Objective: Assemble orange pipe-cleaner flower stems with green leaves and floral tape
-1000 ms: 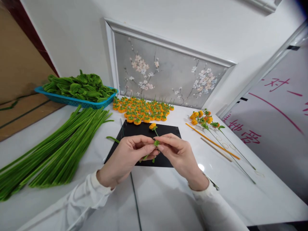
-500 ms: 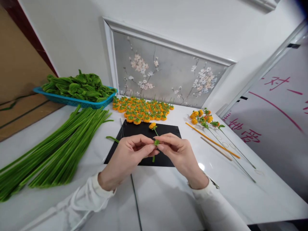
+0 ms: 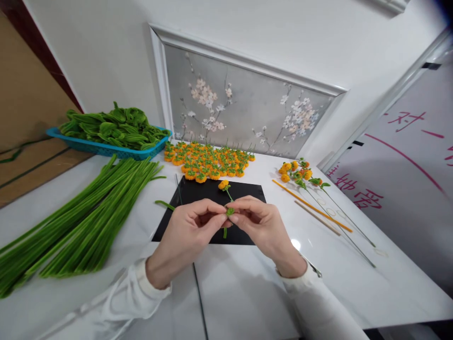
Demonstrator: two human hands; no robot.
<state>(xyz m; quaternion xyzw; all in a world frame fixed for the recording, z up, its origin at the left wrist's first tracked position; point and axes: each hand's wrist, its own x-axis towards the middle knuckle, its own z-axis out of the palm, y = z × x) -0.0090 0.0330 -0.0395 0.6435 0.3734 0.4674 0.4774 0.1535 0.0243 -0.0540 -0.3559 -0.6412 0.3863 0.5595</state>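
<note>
Over the black mat (image 3: pixel 201 189), my left hand (image 3: pixel 194 226) and my right hand (image 3: pixel 258 226) meet fingertip to fingertip. Both are closed in a pinch on a small green pipe-cleaner piece (image 3: pixel 230 211), which looks like a curled leaf. Just beyond my fingers an orange pipe-cleaner flower (image 3: pixel 223 184) sticks up on a green stem; how the stem joins the pinched piece is hidden by my fingers. Below them a short green pipe-cleaner end (image 3: pixel 225 233) shows against the mat. Another green pipe cleaner (image 3: pixel 164 204) lies at the mat's left edge.
Long green pipe cleaners (image 3: pixel 92 217) lie in a bundle at left. Behind them a blue basket (image 3: pixel 141 153) holds green pipe-cleaner leaves. Rows of orange flower heads (image 3: pixel 208 160) stand at the back. Finished-looking orange sprigs (image 3: pixel 300 172), an orange pipe cleaner (image 3: pixel 311 205) and a tan stick (image 3: pixel 316 217) lie at right.
The green piece between my fingertips has turned slightly and looks more bunched. Both hands stay in nearly the same place, and the view has shifted very little.
</note>
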